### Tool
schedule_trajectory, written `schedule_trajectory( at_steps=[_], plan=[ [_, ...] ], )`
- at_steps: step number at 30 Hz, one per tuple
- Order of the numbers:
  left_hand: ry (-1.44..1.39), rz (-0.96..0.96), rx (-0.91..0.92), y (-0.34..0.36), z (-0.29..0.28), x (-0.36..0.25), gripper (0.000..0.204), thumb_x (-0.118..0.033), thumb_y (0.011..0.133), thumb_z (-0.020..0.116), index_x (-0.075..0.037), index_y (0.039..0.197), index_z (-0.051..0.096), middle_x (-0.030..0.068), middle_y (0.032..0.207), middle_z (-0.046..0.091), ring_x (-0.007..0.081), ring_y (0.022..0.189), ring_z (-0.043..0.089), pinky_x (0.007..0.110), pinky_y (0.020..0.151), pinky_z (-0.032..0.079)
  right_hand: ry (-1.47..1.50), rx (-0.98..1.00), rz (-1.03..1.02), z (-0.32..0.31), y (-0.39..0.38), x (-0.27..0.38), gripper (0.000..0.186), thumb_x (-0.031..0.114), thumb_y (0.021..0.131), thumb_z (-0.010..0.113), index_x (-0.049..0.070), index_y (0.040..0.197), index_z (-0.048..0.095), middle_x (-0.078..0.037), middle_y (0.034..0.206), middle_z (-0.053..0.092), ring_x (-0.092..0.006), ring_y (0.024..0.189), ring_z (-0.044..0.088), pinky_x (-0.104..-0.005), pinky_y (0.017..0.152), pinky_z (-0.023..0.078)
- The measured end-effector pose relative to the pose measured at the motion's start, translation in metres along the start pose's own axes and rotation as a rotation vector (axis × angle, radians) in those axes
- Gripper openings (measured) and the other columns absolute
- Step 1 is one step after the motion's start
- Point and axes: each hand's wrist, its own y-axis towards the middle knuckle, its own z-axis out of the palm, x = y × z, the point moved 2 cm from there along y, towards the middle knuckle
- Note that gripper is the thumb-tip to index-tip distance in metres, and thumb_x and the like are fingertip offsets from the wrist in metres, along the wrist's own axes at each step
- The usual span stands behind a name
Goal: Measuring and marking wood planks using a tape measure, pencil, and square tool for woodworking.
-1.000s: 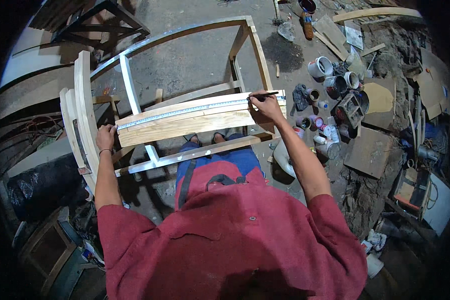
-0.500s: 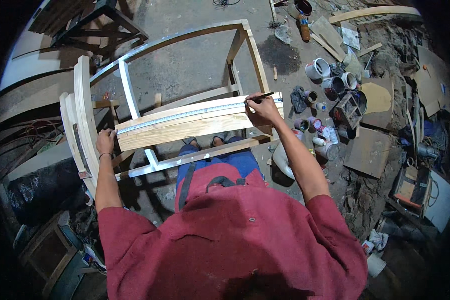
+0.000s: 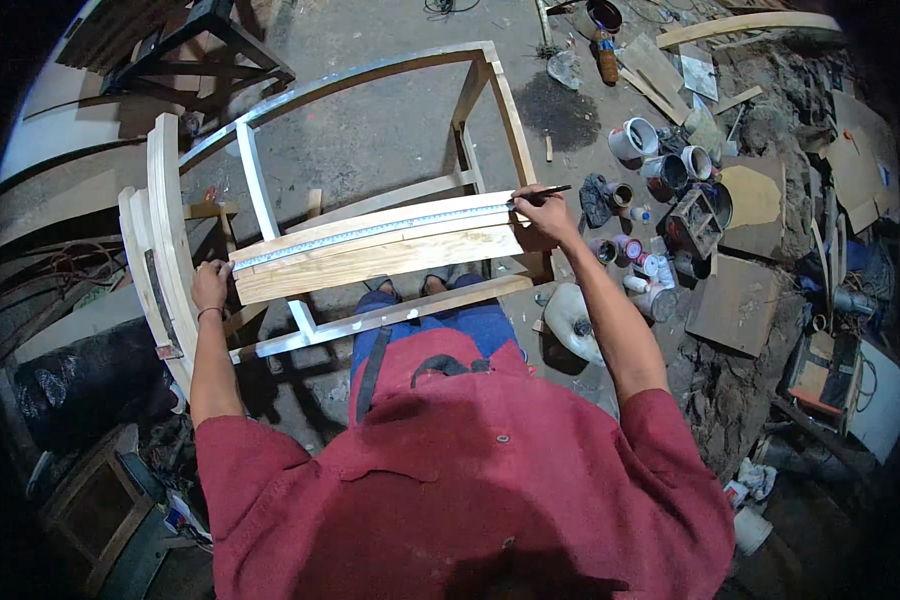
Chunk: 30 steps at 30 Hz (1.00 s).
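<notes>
A pale wooden board (image 3: pixel 370 262) lies across a wooden frame (image 3: pixel 515 125) in front of me, with narrower strips of wood along its far side. A blue-and-white measuring tape (image 3: pixel 370 228) is stretched lengthwise over the wood. My left hand (image 3: pixel 211 286) is closed at the left end, its fingertips at the tape's end and the board's edge. Toward the right end, my right hand (image 3: pixel 547 215) grips a slim dark pencil (image 3: pixel 550 190), its point down near the tape. The hand covers part of the tape and the board's right end.
Curved wooden pieces (image 3: pixel 170 240) stand at the left of the frame. Paint cans and buckets (image 3: pixel 634 139), a white jug (image 3: pixel 572 318) and scraps crowd the floor to the right. A dark trestle (image 3: pixel 205 55) stands at the far left.
My right hand has moved a little to the right along the board with the pencil. My left hand stays at the left end.
</notes>
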Motion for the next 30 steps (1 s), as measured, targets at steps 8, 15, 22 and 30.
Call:
schedule_trajectory(
  at_steps=[8, 15, 22, 30],
  plan=[
    [-0.030, 0.019, -0.033, -0.003, -0.001, -0.003, 0.038, -0.050, 0.098, 0.067, -0.016, 0.107, 0.080, 0.0162, 0.108, 0.070, 0.0387, 0.107, 0.066, 0.052, 0.092, 0.053, 0.039, -0.097, 0.031, 0.004, 0.001, -0.023, 0.026, 0.025, 0.094, 0.073, 0.004, 0.111, 0.078, -0.013, 0.104, 0.079, -0.0222, 0.096, 0.076, -0.0353, 0.089, 0.059],
    [-0.032, -0.006, -0.005, -0.003, -0.006, -0.004, 0.041, -0.053, 0.099, 0.066, -0.015, 0.107, 0.080, 0.0162, 0.107, 0.070, 0.0384, 0.110, 0.065, 0.052, 0.091, 0.053, 0.000, -0.083, 0.074, 0.000, 0.005, -0.027, 0.028, 0.026, 0.093, 0.073, 0.005, 0.110, 0.077, -0.012, 0.102, 0.079, -0.0226, 0.098, 0.077, -0.0370, 0.089, 0.059],
    [-0.033, 0.020, -0.011, 0.002, -0.004, -0.003, 0.040, -0.051, 0.097, 0.068, -0.014, 0.106, 0.081, 0.0163, 0.107, 0.071, 0.0377, 0.108, 0.066, 0.051, 0.091, 0.053, 0.131, -0.072, 0.068, -0.005, 0.003, -0.046, 0.027, 0.026, 0.092, 0.074, 0.006, 0.109, 0.078, -0.012, 0.100, 0.079, -0.0204, 0.095, 0.076, -0.0352, 0.087, 0.059],
    [-0.018, -0.024, 0.010, 0.000, -0.003, -0.004, 0.040, -0.052, 0.096, 0.069, -0.015, 0.108, 0.081, 0.0157, 0.108, 0.072, 0.0371, 0.107, 0.067, 0.051, 0.091, 0.054, -0.038, -0.052, 0.013, -0.012, -0.001, -0.017, 0.028, 0.027, 0.092, 0.073, 0.006, 0.109, 0.079, -0.011, 0.102, 0.079, -0.0217, 0.095, 0.076, -0.0360, 0.089, 0.059]
  ],
)
